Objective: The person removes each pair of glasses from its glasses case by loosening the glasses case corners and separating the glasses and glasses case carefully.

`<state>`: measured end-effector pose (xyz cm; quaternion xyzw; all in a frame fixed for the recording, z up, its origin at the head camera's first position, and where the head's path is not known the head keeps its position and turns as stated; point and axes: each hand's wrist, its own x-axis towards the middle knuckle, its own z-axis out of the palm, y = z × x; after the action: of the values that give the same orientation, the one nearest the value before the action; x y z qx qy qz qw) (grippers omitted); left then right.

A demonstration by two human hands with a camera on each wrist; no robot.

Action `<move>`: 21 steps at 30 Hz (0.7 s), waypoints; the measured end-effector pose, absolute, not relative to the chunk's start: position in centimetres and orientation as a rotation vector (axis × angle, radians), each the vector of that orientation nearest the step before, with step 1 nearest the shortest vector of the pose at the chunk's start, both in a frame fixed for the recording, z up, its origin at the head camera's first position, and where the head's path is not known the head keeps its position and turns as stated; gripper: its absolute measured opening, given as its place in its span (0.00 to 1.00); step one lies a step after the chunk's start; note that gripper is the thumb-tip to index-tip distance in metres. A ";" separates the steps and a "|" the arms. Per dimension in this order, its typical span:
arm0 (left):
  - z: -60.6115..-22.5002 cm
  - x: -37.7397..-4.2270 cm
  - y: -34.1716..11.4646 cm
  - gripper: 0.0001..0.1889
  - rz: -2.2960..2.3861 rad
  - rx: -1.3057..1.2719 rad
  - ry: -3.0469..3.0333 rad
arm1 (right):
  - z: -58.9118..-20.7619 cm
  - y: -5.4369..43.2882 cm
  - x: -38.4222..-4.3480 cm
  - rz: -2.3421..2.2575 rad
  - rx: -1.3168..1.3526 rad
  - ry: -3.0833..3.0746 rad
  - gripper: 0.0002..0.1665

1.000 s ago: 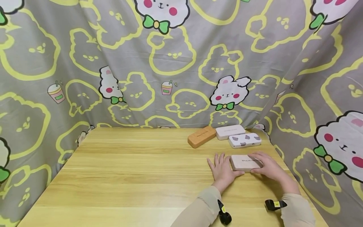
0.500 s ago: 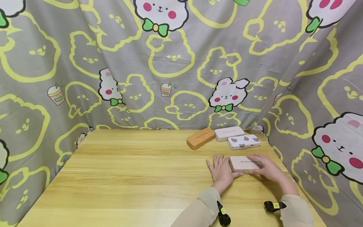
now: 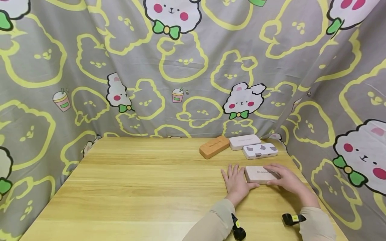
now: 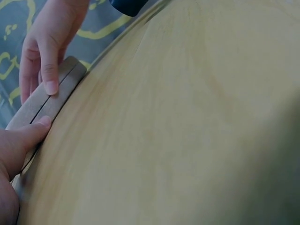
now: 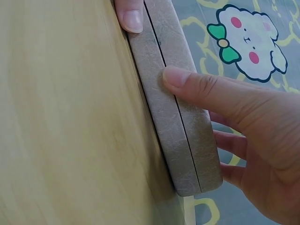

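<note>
A grey-beige oblong glasses case (image 3: 256, 173) lies closed on the right part of the table, with dark lettering on its lid. My right hand (image 3: 286, 180) grips its right half. In the right wrist view, that thumb (image 5: 187, 82) presses on the seam at the near side, with fingers behind the case. My left hand (image 3: 237, 184) rests at the case's left end, fingers spread on the tabletop. Its thumb (image 4: 35, 131) touches the lower front side in the left wrist view. The lid's far edge is partly hidden by the right fingers.
Behind the hands lie an orange-brown case (image 3: 214, 147), a plain white case (image 3: 245, 142) and a white case with grey patches (image 3: 260, 151). The wooden table (image 3: 135, 187) is bounded by a cartoon-patterned curtain (image 3: 144, 117) at the back and sides.
</note>
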<state>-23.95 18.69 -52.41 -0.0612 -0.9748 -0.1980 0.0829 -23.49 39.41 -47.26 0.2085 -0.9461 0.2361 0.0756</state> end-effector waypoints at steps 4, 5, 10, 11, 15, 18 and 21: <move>-52.6 -24.0 18.8 0.45 -0.595 -0.180 -2.909 | -47.1 39.4 -23.5 0.725 0.605 -2.865 0.36; -52.6 -24.0 18.8 0.45 -0.600 -0.181 -2.908 | -47.1 39.4 -23.4 0.732 0.596 -2.872 0.37; -52.7 -24.1 18.8 0.44 -0.619 -0.183 -2.894 | -46.9 39.3 -23.3 0.764 0.585 -2.881 0.35; -52.8 -24.1 18.8 0.44 -0.620 -0.180 -2.889 | -46.9 39.3 -23.3 0.761 0.593 -2.878 0.35; -52.8 -24.1 18.8 0.44 -0.620 -0.173 -2.872 | -46.9 39.4 -23.3 0.758 0.628 -2.867 0.33; -52.8 -24.1 18.8 0.45 -0.619 -0.175 -2.865 | -47.0 39.6 -23.4 0.768 0.626 -2.880 0.32; -52.7 -24.1 18.7 0.45 -0.618 -0.182 -2.858 | -47.0 39.8 -23.4 0.772 0.625 -2.887 0.31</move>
<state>-24.09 18.74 -52.73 -0.0618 -0.9701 -0.2096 0.1056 -23.42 39.82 -47.03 0.2045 -0.9447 0.2525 0.0442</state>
